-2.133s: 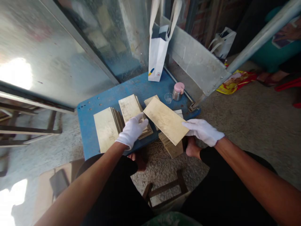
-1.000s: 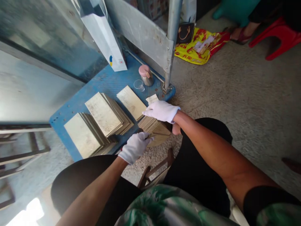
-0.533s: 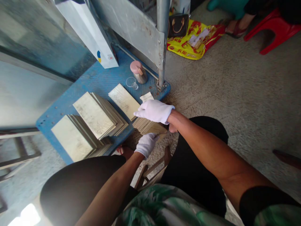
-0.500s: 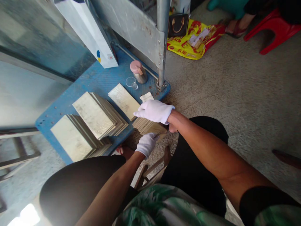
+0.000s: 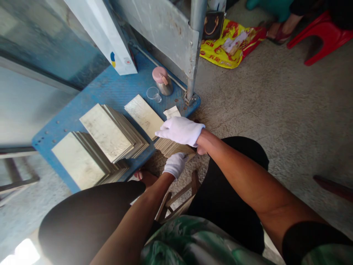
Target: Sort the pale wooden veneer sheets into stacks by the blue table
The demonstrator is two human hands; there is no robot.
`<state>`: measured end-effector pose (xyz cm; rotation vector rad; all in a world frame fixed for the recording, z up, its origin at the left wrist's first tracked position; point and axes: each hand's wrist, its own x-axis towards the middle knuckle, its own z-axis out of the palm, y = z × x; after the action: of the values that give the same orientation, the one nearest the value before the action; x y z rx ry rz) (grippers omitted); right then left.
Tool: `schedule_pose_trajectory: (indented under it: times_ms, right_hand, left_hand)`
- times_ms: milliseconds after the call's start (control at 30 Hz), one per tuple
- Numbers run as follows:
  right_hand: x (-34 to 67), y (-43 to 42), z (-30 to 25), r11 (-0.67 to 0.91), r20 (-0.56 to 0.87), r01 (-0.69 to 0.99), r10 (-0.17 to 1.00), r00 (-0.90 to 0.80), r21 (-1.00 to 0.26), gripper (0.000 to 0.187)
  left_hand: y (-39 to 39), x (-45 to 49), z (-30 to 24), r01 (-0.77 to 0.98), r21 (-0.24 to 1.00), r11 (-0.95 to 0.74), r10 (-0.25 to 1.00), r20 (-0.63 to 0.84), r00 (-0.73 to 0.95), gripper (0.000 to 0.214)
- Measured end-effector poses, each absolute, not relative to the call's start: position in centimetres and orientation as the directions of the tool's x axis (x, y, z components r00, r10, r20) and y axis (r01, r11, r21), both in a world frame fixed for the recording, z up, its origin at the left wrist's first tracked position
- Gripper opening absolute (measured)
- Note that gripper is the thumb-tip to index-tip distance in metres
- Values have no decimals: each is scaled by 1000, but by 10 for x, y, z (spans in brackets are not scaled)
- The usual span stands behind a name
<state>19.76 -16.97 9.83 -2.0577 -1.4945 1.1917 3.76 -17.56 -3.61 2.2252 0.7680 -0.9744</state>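
Note:
My right hand (image 5: 179, 130), in a white glove, lies palm down over the near end of a fanned stack of thin boards (image 5: 165, 146). Its fingers are stretched out toward a pale rectangular board (image 5: 143, 117) on the blue table. Just below, my left hand (image 5: 175, 164), also gloved in white, is closed at the lower edge of the fanned stack. What its fingers grip is hidden. Two taller stacks of pale boards, the middle stack (image 5: 106, 134) and the left stack (image 5: 79, 160), stand on the table to the left.
On the blue table (image 5: 102, 88) stand a pink-lidded steel flask (image 5: 163, 81), a clear cup (image 5: 153, 94) and a white paper bag (image 5: 121, 60). A metal post (image 5: 194, 55) rises at its corner. Beyond lie a yellow bag (image 5: 220, 55) and a red stool (image 5: 317, 35), near another person's foot.
My left hand has moved slightly right and up along the stack's lower edge. My right hand stays nearly in place, and the view has shifted a little.

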Motion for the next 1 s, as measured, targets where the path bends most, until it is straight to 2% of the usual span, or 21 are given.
schedule_pose_trajectory:
  times_ms: [300,633,700,867,1000]
  right_hand:
    - [195,-168,98,-428,-466,589,880,96,-686,53]
    - [194,-168,100,-453,-484,594,867,119,-665,51]
    - [195,-167,100,-440,-468,602,875,121,-667,48]
    - [197,-168,97,-418,-451,619,885,113,-665,44]
    - [199,-169,93,-439,-472,627,872,125,-644,46]
  left_hand:
    - [-177,39,-40,715,247,-653,306,-778,548,38]
    - [-175,40,-12,700,181,-691,409,-700,585,44]
    - [-178,35,-5,685,210,-697,413,-663,624,47]
    - [-194,19,8,644,413,-644,308,-631,712,46]
    - [-204,4,12,650,411,-639,225,-708,669,46]
